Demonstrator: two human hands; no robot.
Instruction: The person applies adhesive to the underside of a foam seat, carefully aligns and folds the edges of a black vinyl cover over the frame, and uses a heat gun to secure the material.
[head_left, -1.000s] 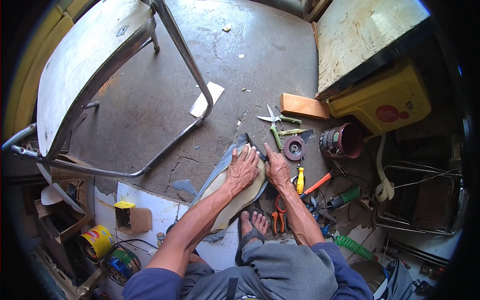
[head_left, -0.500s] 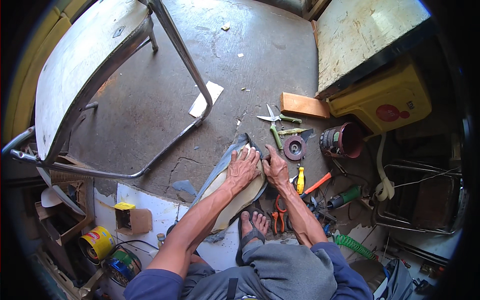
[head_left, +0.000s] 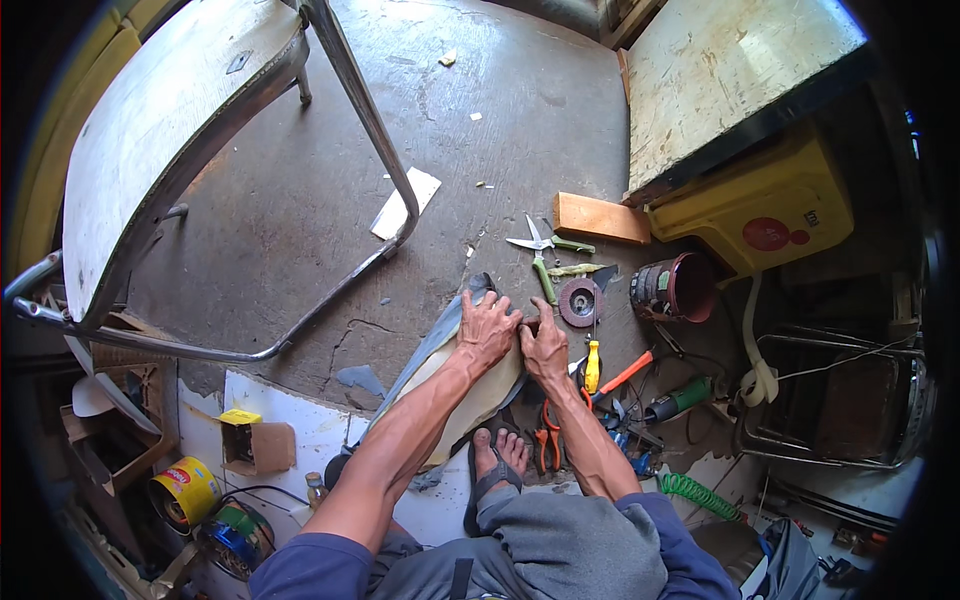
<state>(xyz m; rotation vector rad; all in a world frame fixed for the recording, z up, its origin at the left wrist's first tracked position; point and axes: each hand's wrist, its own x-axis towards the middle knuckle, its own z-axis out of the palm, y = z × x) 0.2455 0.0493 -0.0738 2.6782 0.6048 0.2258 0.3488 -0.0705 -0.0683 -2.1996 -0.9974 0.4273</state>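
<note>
The left hand [head_left: 487, 332] lies with fingers spread and bent over the upper end of a cream pad [head_left: 490, 393] edged in grey-blue fabric. The right hand [head_left: 544, 348] sits at the pad's right edge, index finger forward, other fingers curled; whether they pinch fabric I cannot tell. The pad lies on the floor [head_left: 300, 215] between the forearms. Close on the right, a flap disc [head_left: 580, 302], garden shears [head_left: 539, 267] and a screwdriver [head_left: 593, 370] tighten the space; leftward, more floor stretches to the chair's metal tube frame [head_left: 375, 140].

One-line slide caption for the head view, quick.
Left hand on a cream pad and grey sheet, right hand at their edge, green-handled shears lying beyond.
</note>
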